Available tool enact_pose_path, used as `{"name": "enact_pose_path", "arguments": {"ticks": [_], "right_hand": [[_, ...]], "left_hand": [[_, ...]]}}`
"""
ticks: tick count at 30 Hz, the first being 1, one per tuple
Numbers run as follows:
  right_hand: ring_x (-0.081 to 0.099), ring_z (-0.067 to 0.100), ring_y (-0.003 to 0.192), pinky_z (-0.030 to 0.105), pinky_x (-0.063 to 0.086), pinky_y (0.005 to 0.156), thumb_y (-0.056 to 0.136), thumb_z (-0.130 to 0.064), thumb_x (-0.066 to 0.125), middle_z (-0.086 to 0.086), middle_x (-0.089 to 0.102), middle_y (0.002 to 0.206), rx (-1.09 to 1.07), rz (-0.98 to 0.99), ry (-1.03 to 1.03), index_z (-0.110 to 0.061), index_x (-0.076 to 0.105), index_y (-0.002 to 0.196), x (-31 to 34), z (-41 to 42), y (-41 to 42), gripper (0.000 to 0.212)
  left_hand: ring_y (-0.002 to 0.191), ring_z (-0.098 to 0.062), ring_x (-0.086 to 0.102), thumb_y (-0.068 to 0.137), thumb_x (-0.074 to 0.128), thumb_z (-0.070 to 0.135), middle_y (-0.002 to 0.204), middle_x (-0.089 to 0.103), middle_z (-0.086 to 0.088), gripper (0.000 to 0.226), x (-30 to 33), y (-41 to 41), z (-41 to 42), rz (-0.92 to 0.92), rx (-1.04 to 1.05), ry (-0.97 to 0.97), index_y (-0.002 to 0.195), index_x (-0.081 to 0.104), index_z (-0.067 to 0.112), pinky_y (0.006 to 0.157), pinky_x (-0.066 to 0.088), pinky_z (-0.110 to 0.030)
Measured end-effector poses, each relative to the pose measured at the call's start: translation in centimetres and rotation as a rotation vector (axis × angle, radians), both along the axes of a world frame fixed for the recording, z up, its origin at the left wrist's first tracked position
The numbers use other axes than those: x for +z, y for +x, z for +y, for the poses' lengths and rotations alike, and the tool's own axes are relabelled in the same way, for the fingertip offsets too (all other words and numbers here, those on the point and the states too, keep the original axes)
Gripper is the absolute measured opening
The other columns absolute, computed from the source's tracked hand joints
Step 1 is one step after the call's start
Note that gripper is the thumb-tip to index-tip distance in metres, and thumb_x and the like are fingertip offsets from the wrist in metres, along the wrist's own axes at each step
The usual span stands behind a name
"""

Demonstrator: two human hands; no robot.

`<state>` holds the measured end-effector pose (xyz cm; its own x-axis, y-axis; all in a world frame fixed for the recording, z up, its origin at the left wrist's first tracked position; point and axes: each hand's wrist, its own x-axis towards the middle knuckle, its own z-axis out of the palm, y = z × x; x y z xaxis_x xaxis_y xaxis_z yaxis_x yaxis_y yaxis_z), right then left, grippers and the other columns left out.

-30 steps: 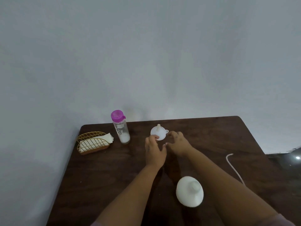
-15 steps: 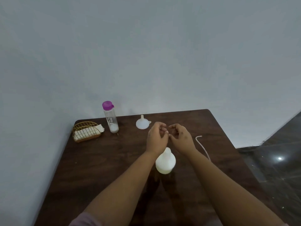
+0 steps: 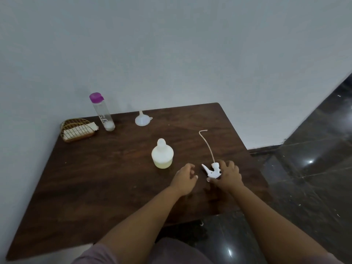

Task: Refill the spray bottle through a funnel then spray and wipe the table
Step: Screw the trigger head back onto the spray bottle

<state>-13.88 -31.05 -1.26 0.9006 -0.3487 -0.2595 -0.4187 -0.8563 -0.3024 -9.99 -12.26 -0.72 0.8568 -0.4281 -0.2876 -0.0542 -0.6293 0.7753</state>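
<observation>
Right hand (image 3: 229, 176) fingers curl around a white plastic spray trigger head (image 3: 213, 170) on a dark wooden table (image 3: 95, 178); left hand (image 3: 183, 179) hovers, loosely curled, holding nothing.

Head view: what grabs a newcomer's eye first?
The white spray head, off its bottle with its long tube trailing toward the wall, lies near the table's right edge under the right hand. Left of both hands stands the open spray bottle; a purple-capped bottle stands by the wall.
</observation>
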Motion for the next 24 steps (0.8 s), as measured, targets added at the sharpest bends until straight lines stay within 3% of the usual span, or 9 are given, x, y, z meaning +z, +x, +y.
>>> {"name": "enact_pose_path", "arguments": {"ticks": [2, 5, 9, 12, 16, 19, 24], "right_hand": [[0.025, 0.033, 0.135, 0.047, 0.034, 0.104, 0.069, -0.064, 0.07, 0.011, 0.019, 0.15, 0.137, 0.054, -0.079, -0.039, 0.022, 0.146, -0.5, -0.2, -0.3, 0.094], [0.01, 0.035, 0.143, 0.051, 0.029, 0.108, 0.064, -0.065, 0.073, 0.013, 0.001, 0.157, 0.254, 0.058, -0.108, -0.047, 0.008, 0.147, -0.9, -0.5, 0.0, 0.106], [0.016, 0.036, 0.14, 0.05, 0.032, 0.107, 0.063, -0.065, 0.074, 0.013, -0.004, 0.158, 0.352, 0.182, -0.118, -0.048, 0.005, 0.147, -1.4, -0.7, 0.8, 0.11], [0.027, 0.032, 0.132, 0.046, 0.041, 0.102, 0.063, -0.056, 0.079, 0.011, 0.008, 0.151, 0.356, 0.177, -0.074, -0.036, 0.025, 0.144, -2.2, -0.3, 1.0, 0.1], [0.039, 0.026, 0.115, 0.038, 0.047, 0.089, 0.063, -0.044, 0.083, 0.004, 0.025, 0.125, 0.292, 0.054, 0.071, -0.019, 0.051, 0.115, -2.9, 0.4, 0.4, 0.066], [0.048, 0.026, 0.104, 0.032, 0.045, 0.077, 0.063, -0.041, 0.083, 0.0, 0.028, 0.109, 0.301, -0.122, 0.178, -0.016, 0.055, 0.101, -2.6, 1.0, 0.0, 0.053], [0.05, 0.014, 0.096, 0.023, 0.049, 0.079, 0.068, -0.046, 0.078, -0.002, 0.036, 0.112, 0.37, -0.491, 0.385, -0.018, 0.057, 0.106, 0.0, 5.1, -2.1, 0.051]], "left_hand": [[0.125, -0.02, 0.052, 0.095, 0.058, 0.023, 0.135, 0.052, -0.005, 0.05, -0.2, -0.5, 0.1, 0.057, -0.034, 0.066, 0.141, 0.04, 0.015, 0.105, 0.043, -0.033], [0.126, -0.02, 0.05, 0.095, 0.059, 0.024, 0.137, 0.051, -0.005, 0.05, 0.4, -0.8, 0.6, 0.014, -0.027, 0.104, 0.141, 0.042, 0.016, 0.106, 0.043, -0.033], [0.119, -0.018, 0.053, 0.093, 0.063, 0.024, 0.13, 0.054, -0.004, 0.041, 1.2, -1.1, 1.6, -0.05, 0.04, 0.076, 0.131, 0.051, 0.015, 0.102, 0.045, -0.031], [0.115, -0.015, 0.053, 0.092, 0.063, 0.026, 0.128, 0.053, -0.001, 0.036, 1.4, -1.5, 2.7, -0.066, 0.044, 0.1, 0.126, 0.055, 0.017, 0.096, 0.044, -0.025], [0.115, -0.013, 0.053, 0.093, 0.063, 0.028, 0.125, 0.053, 0.002, 0.028, 1.5, -1.7, 4.4, -0.071, 0.087, 0.123, 0.119, 0.059, 0.02, 0.096, 0.045, -0.027], [0.11, -0.012, 0.054, 0.092, 0.063, 0.026, 0.121, 0.055, 0.002, 0.023, 1.6, -1.7, 5.4, -0.087, 0.147, 0.096, 0.114, 0.061, 0.019, 0.092, 0.044, -0.024], [0.097, -0.011, 0.058, 0.091, 0.063, 0.015, 0.113, 0.063, -0.001, 0.012, 1.6, -1.3, 7.1, -0.082, 0.396, -0.053, 0.103, 0.065, 0.015, 0.083, 0.044, -0.022]]}}
